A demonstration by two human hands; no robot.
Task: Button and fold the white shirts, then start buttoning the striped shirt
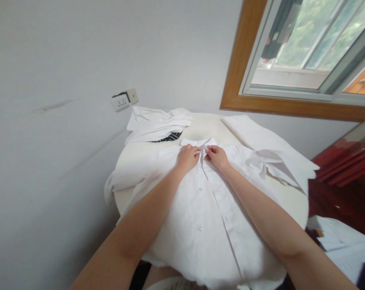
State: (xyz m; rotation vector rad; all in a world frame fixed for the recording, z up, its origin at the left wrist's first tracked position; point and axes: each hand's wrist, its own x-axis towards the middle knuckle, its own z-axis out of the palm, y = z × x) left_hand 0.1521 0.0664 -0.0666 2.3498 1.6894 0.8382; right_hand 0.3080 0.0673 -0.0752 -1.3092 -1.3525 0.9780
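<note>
A white button-up shirt point(182, 217) lies front side up on a round cream table point(126, 157), its collar toward the wall and its hem hanging over the near edge. Just below the collar, my left hand point(188, 156) pinches the edge of the shirt's front placket. Close beside it, my right hand point(216, 157) pinches the opposite placket edge, with fingers closed. Between my fingertips the cloth is bunched, and whether a button is there cannot be made out. Lower down, the two front edges lie apart, with buttons showing on the left one.
A crumpled white garment point(158, 121) with a black striped piece point(170, 137) lies at the back left. Folded white cloth point(257, 137) rests at the back right. Behind stand a wall with a socket point(120, 102) and a wood-framed window point(230, 88). Papers point(345, 241) are at lower right.
</note>
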